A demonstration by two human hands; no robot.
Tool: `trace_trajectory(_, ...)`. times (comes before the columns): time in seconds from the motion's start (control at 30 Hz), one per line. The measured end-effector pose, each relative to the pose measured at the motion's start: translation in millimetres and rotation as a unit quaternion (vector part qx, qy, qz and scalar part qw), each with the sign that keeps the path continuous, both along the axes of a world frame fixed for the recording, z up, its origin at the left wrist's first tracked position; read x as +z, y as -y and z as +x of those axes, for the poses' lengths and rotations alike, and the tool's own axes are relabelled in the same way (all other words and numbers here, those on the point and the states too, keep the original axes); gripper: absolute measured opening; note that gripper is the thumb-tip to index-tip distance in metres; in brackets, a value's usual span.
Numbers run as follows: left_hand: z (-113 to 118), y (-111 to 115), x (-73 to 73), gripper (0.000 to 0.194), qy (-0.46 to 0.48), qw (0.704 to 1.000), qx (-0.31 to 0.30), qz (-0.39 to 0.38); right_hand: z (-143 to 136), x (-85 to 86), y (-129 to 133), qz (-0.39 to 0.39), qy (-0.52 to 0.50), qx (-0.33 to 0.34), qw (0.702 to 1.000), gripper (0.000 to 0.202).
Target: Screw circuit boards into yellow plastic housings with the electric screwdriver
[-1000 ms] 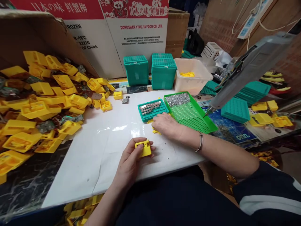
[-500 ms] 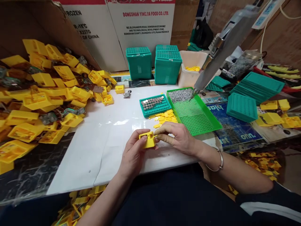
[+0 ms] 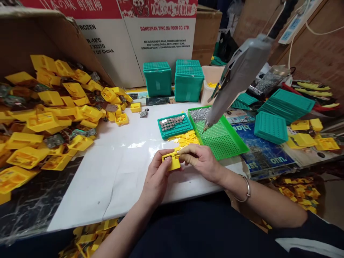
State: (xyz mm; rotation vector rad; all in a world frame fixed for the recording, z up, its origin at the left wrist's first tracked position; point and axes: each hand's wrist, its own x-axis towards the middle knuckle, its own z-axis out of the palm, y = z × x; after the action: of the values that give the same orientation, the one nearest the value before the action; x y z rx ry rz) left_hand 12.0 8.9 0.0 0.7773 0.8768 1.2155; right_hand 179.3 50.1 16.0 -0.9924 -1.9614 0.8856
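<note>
- Holding the yellow housing (image 3: 175,164) over the white-topped desk (image 3: 120,154), the left hand (image 3: 157,175) had its grip wrapped round it, thumb on the face.
- At the housing's right edge, the right hand (image 3: 205,163) had its grip pinching a small yellow piece (image 3: 177,155), mostly hidden.
- Loose yellow pieces (image 3: 188,138) lay just beyond, between a teal tray (image 3: 185,128) of metal discs and a green tray (image 3: 238,142).
- A grey screwdriver (image 3: 236,73) hung above the green tray.

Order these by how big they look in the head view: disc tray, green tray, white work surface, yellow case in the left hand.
1. White work surface
2. Green tray
3. Disc tray
4. Yellow case, smallest even though nearer the camera; the left hand partly covers it.
</note>
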Motion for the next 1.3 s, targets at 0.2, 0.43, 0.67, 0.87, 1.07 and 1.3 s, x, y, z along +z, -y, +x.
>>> trace_trajectory(0.2, 4, -3, 8.1, 0.021, 0.000, 1.000, -0.010, 0.006, 11, -5.4, -1, 0.183, 0.055, 0.039, 0.981, 0.016)
trace_trajectory(0.43, 1, -4, 6.0, 0.016, 0.035, 0.997, -0.058, -0.040, 24, -9.4, -9, 0.464, 0.178, 0.117, 0.860, 0.020)
trace_trajectory(0.67, 3, -3, 0.9, 0.021, 0.003, 0.997, -0.075, -0.024, 18, -0.4, 2, 0.141, 0.057, 0.006, 0.988, 0.018)
trace_trajectory(0.87, 7, 3, -11.0, 0.030, -0.093, 0.990, -0.068, 0.078, 6, 8.5, 11, -0.050, 0.005, 0.003, 0.999, 0.021)
trace_trajectory(1.07, 6, 7, -10.2, 0.035, -0.185, 0.974, -0.045, 0.119, 1, 11.3, 10, -0.030, 0.052, 0.009, 0.998, 0.028)
trace_trajectory(1.3, 6, 9, -10.9, 0.027, -0.239, 0.958, -0.048, 0.149, 1, 14.8, 7, -0.075, 0.069, 0.014, 0.995, 0.031)
